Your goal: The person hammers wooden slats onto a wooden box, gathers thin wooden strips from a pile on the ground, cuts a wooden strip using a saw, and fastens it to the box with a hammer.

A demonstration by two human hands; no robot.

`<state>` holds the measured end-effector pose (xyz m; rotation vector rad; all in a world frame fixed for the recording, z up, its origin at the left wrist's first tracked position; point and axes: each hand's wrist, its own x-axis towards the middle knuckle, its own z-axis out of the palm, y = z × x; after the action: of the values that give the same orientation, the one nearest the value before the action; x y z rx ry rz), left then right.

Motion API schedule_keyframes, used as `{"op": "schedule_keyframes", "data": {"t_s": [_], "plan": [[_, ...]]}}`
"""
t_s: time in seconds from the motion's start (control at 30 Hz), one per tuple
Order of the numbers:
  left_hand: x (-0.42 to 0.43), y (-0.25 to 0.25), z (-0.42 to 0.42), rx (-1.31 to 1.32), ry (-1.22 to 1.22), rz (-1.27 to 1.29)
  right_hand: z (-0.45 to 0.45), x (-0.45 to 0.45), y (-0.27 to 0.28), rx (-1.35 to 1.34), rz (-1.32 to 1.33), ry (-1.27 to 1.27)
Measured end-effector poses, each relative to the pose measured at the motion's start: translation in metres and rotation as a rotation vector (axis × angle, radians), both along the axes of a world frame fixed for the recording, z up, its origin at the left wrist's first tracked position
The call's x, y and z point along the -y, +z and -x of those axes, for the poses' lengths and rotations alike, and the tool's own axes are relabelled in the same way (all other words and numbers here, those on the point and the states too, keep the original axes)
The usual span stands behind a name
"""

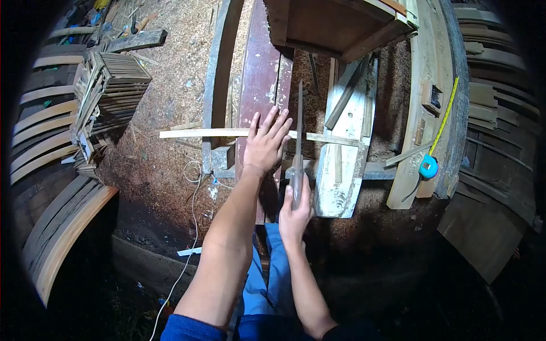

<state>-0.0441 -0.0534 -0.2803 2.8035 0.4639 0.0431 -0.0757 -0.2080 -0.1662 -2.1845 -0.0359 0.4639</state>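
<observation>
My left hand (264,146) lies flat, fingers spread, pressing on a thin wooden strip (199,133). The strip runs crosswise over a worn reddish-painted plank (259,74), and its right part reaches a whitish board. My right hand (296,219) is wrapped round the handle of a handsaw (297,170). Seen nearly edge-on, the saw's blade points away from me and crosses the strip just right of my left fingers. Whether its teeth have cut into the wood I cannot tell.
A whitish board (340,190) carries loose sticks. Right of it are a tape measure (428,166) with yellow tape drawn out and a pale plank (418,85). A wooden box (341,28) stands at the back. Bundled slats (116,85) lie left, a white cord (196,227) below, and sawdust covers the floor.
</observation>
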Motion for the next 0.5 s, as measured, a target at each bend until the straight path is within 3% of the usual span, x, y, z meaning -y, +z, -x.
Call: {"op": "schedule_keyframes", "data": {"t_s": [0.3,0.33,0.5], "plan": [[0.000,0.001,0.000,-0.014,0.008,-0.001,-0.004,-0.002,0.005,0.039,-0.058,0.066],[0.000,0.001,0.000,-0.010,0.005,-0.004,-0.010,-0.005,0.013,-0.134,-0.053,0.029],[0.000,0.001,0.000,-0.028,0.012,-0.001,-0.005,0.002,0.028,-0.105,-0.074,0.024]]}}
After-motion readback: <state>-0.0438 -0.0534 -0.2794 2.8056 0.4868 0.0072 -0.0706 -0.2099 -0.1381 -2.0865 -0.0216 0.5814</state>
